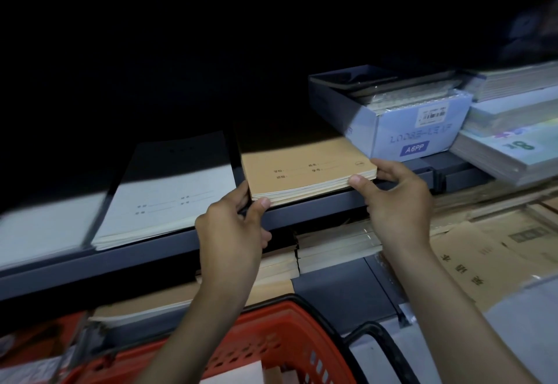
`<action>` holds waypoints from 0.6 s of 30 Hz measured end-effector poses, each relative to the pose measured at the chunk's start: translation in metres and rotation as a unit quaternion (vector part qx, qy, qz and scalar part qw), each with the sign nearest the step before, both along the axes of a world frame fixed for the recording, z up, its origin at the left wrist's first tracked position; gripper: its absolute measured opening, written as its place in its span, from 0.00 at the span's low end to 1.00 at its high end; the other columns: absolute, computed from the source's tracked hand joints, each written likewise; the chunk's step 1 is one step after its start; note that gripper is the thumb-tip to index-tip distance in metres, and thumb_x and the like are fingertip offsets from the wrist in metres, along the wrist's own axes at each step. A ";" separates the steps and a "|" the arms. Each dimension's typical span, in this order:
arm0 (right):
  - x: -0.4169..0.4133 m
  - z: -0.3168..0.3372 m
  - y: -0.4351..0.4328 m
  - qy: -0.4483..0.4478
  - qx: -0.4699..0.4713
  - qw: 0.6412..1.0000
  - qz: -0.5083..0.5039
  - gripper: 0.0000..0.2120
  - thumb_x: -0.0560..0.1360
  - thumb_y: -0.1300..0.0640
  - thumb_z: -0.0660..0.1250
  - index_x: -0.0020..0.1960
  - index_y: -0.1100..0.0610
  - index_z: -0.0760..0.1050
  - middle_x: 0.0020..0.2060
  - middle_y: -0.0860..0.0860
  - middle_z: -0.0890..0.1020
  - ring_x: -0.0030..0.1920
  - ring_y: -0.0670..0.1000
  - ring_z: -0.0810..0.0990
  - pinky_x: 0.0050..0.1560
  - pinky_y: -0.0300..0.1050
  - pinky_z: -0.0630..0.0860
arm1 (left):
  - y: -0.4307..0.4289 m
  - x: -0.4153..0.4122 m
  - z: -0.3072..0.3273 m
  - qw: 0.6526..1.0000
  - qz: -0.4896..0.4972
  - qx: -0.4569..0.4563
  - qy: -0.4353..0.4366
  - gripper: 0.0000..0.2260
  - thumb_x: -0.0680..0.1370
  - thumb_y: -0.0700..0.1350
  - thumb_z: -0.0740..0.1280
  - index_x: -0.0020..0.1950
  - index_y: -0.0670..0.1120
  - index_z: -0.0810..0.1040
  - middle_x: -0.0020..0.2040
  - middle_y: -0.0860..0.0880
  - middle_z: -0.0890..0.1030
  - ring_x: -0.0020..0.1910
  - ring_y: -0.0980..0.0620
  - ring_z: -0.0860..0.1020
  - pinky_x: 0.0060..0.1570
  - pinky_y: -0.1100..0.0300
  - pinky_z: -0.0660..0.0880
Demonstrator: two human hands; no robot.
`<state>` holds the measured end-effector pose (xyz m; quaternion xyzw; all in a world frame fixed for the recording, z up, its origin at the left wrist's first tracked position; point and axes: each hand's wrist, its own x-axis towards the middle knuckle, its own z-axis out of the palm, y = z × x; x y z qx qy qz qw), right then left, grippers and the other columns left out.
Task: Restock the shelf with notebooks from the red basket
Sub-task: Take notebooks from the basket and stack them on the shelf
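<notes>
Head: left grip (232,226), right grip (395,199), apparently notebooks (305,169).

Both hands held a stack of tan notebooks (305,172) on the shelf (317,205): the left hand (232,226) gripped its near left corner, the right hand (395,199) its near right corner. Below the forearms sat the red basket (271,338); a grey-white stack (163,202) lay left of the left hand.

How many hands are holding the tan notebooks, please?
2: the left hand grips the tan notebooks at their near left corner, the right hand at the near right corner.
</notes>
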<state>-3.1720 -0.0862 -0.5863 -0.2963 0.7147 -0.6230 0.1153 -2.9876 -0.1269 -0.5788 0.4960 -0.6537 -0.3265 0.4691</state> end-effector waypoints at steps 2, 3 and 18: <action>0.000 -0.002 0.000 0.002 -0.002 1.000 -0.003 0.16 0.70 0.51 0.77 0.57 0.46 0.80 0.46 0.41 0.82 0.46 0.52 0.84 0.52 0.55 0.81 | 0.001 0.000 -0.003 1.000 -0.009 -0.003 -0.010 0.14 0.79 0.44 0.67 0.62 0.57 0.79 0.33 0.55 0.84 0.25 0.57 0.80 0.35 0.67 0.78; 0.001 -0.003 0.000 0.005 -0.002 1.000 -0.003 0.17 0.70 0.51 0.76 0.58 0.46 0.80 0.47 0.42 0.83 0.46 0.52 0.84 0.51 0.55 0.81 | 0.002 0.000 -0.004 1.000 -0.017 -0.005 -0.015 0.14 0.80 0.44 0.66 0.64 0.58 0.78 0.33 0.56 0.83 0.26 0.57 0.81 0.37 0.66 0.78; 0.018 0.001 0.009 0.025 0.011 0.999 -0.024 0.27 0.75 0.47 0.70 0.72 0.50 0.68 0.64 0.48 0.72 0.55 0.45 0.73 0.57 0.39 0.69 | 0.016 0.007 0.002 0.999 -0.032 -0.017 -0.030 0.19 0.81 0.46 0.65 0.71 0.52 0.71 0.32 0.68 0.78 0.27 0.59 0.81 0.34 0.71 0.76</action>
